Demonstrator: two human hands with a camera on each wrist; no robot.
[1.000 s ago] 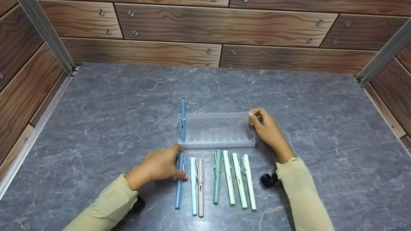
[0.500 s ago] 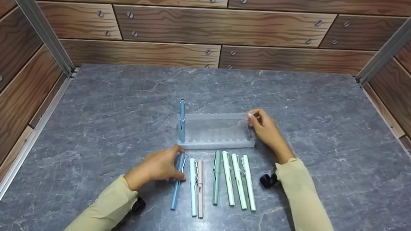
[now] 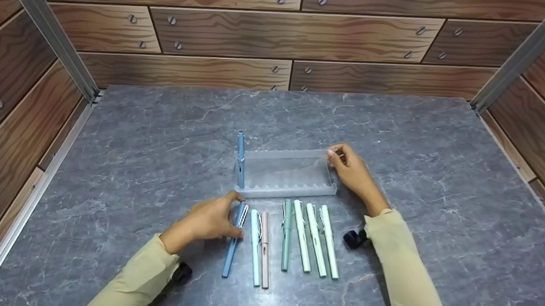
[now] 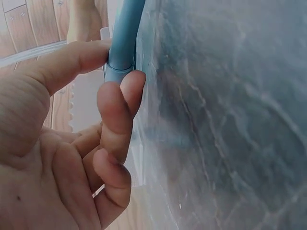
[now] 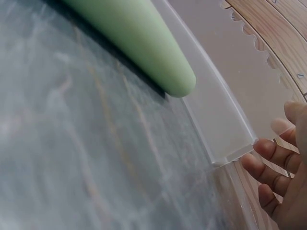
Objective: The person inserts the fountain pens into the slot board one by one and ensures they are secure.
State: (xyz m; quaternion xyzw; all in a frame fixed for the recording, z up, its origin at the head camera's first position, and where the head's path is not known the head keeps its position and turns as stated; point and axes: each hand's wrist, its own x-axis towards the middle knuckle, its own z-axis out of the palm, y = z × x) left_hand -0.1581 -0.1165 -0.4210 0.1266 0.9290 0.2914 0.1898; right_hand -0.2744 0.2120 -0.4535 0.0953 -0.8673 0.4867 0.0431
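Observation:
My left hand (image 3: 207,218) pinches a blue pen (image 3: 230,260) near its clip end, and the pen lies aslant on the table. In the left wrist view the thumb and fingertips close on the barrel of this blue pen (image 4: 125,38). At the far right corner of a clear notched pen rack (image 3: 289,190), my right hand (image 3: 353,171) grips the edge between thumb and fingers. A second blue pen (image 3: 240,165) sits in the leftmost notch of the rack. The right wrist view has the right hand's fingers (image 5: 273,155) at the rack's end.
In front of the rack lie a light blue pen (image 3: 255,250), a brownish pen (image 3: 265,250) and a dark green pen (image 3: 286,237). Several pale green pens (image 3: 315,241) lie to their right. Wood-patterned panels (image 3: 223,31) wall the grey marbled table (image 3: 138,141).
The blue pen under my left hand has turned, its lower end swinging left. The hand has shifted slightly left with it. My right hand stays at the rack's corner.

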